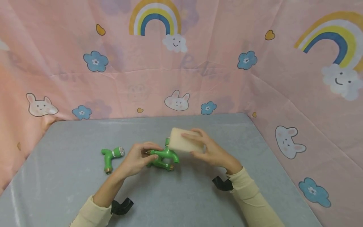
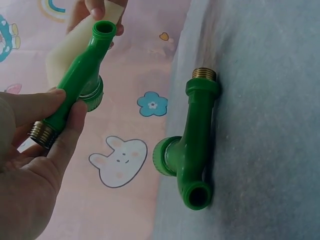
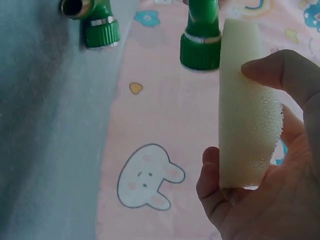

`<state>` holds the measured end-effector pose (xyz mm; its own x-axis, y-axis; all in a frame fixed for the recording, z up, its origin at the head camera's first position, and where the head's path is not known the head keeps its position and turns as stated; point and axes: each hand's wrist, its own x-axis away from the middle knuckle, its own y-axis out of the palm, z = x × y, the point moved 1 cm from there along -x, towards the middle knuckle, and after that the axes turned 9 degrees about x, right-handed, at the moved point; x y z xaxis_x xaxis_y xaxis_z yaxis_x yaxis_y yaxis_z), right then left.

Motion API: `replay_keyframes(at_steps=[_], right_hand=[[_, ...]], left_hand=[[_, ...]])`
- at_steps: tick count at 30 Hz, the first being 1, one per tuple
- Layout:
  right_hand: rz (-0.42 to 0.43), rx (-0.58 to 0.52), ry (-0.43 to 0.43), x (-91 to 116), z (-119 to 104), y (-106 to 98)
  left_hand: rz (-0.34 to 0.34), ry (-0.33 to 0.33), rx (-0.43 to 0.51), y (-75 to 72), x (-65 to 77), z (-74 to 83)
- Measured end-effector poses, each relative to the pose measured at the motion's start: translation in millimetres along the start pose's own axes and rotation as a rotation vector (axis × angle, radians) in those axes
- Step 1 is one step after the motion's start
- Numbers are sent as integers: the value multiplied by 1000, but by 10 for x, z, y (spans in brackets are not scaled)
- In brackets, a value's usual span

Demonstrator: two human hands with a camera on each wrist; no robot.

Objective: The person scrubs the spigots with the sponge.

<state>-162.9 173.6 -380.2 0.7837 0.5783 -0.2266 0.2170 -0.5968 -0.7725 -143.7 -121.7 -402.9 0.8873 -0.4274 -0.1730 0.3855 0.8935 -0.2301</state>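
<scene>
My left hand (image 1: 138,160) grips a green faucet (image 1: 166,153) near its brass-threaded end, thumb on one side and fingers on the other. In the left wrist view this faucet (image 2: 80,75) is held up with its spout pointing away from the palm. My right hand (image 1: 212,150) holds a cream sponge block (image 1: 184,140) between thumb and fingers. The sponge (image 3: 245,110) stands right beside the faucet's round green knob (image 3: 200,52) in the right wrist view. Below the held faucet, a second green faucet (image 2: 197,130) lies on the grey table.
A third green faucet (image 1: 108,159) lies on the table (image 1: 71,189) left of my left hand. Black curved wrist pieces (image 1: 122,206) sit at both sleeves. A pink cloth (image 1: 119,85) printed with rainbows, rabbits and flowers rises behind the table and along its right side.
</scene>
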Motion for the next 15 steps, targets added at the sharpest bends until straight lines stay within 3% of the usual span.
replay_keyframes(at_steps=[15], right_hand=[[-15,-1,-9,42,70,-92]], left_hand=[[17,26,21,-58,16,6]])
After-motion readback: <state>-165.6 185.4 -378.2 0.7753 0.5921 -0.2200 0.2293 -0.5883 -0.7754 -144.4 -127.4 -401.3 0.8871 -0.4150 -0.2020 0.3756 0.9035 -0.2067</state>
